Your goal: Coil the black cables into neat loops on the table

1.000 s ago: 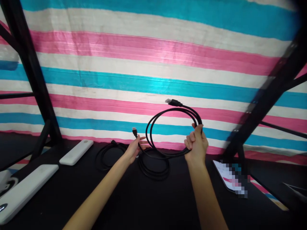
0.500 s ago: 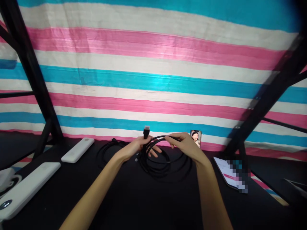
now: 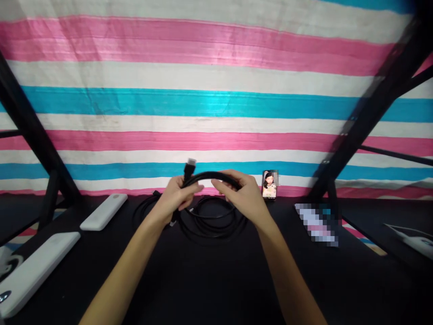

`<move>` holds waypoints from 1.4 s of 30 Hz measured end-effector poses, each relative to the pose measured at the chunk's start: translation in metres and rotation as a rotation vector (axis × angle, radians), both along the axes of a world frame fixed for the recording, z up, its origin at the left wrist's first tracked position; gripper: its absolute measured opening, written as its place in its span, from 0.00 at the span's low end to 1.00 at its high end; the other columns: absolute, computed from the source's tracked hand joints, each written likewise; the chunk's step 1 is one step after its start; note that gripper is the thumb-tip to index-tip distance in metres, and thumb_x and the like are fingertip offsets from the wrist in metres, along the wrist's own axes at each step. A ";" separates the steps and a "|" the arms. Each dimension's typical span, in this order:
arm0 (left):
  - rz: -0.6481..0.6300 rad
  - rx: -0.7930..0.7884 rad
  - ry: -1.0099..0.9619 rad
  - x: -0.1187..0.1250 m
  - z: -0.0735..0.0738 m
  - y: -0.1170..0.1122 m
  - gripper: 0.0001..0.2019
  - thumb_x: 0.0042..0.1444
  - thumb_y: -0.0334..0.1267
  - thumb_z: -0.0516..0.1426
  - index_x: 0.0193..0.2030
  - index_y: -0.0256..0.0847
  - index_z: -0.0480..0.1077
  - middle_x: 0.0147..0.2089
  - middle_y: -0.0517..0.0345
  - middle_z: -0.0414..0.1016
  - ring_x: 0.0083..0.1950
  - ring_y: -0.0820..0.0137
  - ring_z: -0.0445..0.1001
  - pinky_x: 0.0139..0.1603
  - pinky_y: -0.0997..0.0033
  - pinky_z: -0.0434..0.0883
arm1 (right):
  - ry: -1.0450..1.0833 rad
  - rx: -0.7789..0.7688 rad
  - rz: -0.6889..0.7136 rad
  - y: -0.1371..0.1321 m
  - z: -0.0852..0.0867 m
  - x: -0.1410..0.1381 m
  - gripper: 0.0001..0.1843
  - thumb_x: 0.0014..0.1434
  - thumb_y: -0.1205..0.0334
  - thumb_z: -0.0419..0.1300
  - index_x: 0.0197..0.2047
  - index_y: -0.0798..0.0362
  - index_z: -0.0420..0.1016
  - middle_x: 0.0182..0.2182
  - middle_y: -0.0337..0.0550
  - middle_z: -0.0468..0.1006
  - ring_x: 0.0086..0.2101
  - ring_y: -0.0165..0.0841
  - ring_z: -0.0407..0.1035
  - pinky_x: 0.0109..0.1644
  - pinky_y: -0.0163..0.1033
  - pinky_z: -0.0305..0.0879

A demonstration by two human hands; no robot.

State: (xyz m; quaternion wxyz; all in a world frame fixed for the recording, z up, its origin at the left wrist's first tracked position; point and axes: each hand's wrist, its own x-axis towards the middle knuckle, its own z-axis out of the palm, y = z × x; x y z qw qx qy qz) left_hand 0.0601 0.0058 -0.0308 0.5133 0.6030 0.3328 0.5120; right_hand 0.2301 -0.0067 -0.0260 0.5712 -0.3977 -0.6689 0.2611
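Observation:
A black HDMI-style cable (image 3: 216, 175) is gathered in loops between my two hands in the head view. My left hand (image 3: 177, 196) is closed round the left side of the coil, and one plug (image 3: 190, 168) with a metal tip sticks up above its fingers. Another plug end (image 3: 173, 222) shows just below that hand. On the right side of the loops, my right hand (image 3: 241, 189) pinches the bundled strands with thumb and fingers. Lower loops hang beneath both hands. Behind my left wrist lies another black cable (image 3: 144, 207) on the black table (image 3: 203, 284).
Two white power-bank-like devices (image 3: 104, 212) lie at the left, the nearer one larger. At the back right a phone (image 3: 269, 184) stands upright. A blurred-out screen (image 3: 318, 225) lies to the right. Black frame posts (image 3: 375, 108) slope at both sides before a striped sheet (image 3: 203, 104).
Loose strands have been drawn into a tighter bundle. My left hand has closed round the coil, and my right hand has come nearer to it. The view has shifted slightly.

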 end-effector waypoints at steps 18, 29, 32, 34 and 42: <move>0.063 -0.172 -0.698 0.014 0.002 -0.002 0.23 0.52 0.35 0.57 0.11 0.40 0.50 0.06 0.69 0.48 0.06 0.81 0.49 0.09 0.77 0.42 | 1.040 -0.236 0.229 0.003 -0.008 -0.019 0.24 0.46 0.63 0.59 0.10 0.51 0.47 0.05 0.27 0.47 0.08 0.19 0.38 0.09 0.28 0.35; -0.030 -0.451 -1.146 0.016 -0.002 0.000 0.22 0.54 0.31 0.48 0.13 0.42 0.41 0.06 0.68 0.44 0.08 0.80 0.46 0.10 0.78 0.49 | 0.563 -0.145 0.072 0.006 -0.027 -0.046 0.17 0.48 0.57 0.62 0.14 0.54 0.66 0.18 0.38 0.70 0.21 0.27 0.62 0.24 0.33 0.55; -0.254 -0.455 -1.205 0.015 -0.003 -0.003 0.23 0.54 0.33 0.48 0.14 0.43 0.38 0.07 0.69 0.41 0.08 0.82 0.44 0.10 0.79 0.48 | 0.740 -0.169 0.059 0.008 -0.027 -0.044 0.21 0.45 0.59 0.62 0.10 0.52 0.56 0.12 0.33 0.59 0.17 0.24 0.54 0.21 0.33 0.49; -0.395 -0.474 -1.237 0.018 -0.005 -0.007 0.23 0.53 0.33 0.49 0.14 0.43 0.39 0.08 0.69 0.40 0.08 0.83 0.43 0.10 0.80 0.49 | 0.905 -0.164 0.087 0.007 -0.025 -0.046 0.23 0.44 0.61 0.60 0.09 0.51 0.49 0.10 0.31 0.51 0.15 0.23 0.48 0.20 0.33 0.46; -0.384 -0.689 -1.121 0.038 -0.026 0.002 0.18 0.56 0.36 0.47 0.17 0.43 0.44 0.08 0.68 0.46 0.10 0.79 0.51 0.12 0.79 0.54 | 0.755 0.075 0.105 0.008 -0.028 -0.032 0.28 0.53 0.58 0.56 0.08 0.51 0.49 0.07 0.30 0.47 0.13 0.22 0.43 0.18 0.35 0.41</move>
